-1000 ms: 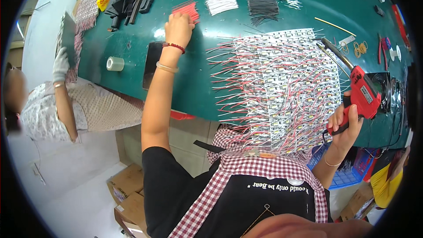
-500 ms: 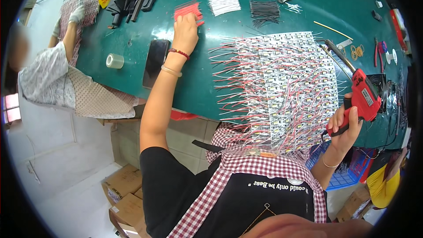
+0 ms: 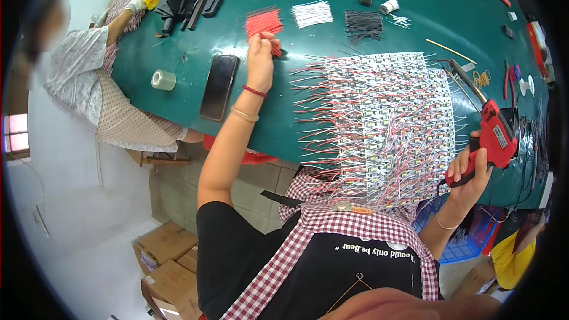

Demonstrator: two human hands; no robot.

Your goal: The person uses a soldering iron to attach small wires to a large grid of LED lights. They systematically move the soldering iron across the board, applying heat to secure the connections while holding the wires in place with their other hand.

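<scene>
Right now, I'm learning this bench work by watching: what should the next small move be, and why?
Probably, the left hand should separate one strand from the red wires, since it is at their near end, while the right hand grips the red soldering gun by the wired panel.

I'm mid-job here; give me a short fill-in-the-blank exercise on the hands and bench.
1. The right hand grips a pistol-shaped soldering gun coloured black and ____.
2. Between the thin red wires at the left hand and the thin black wires lie thin ____ wires.
3. The flat black rectangular phone lies to the ____ of the translucent cylindrical roll.
Missing words: red; white; right.
</scene>
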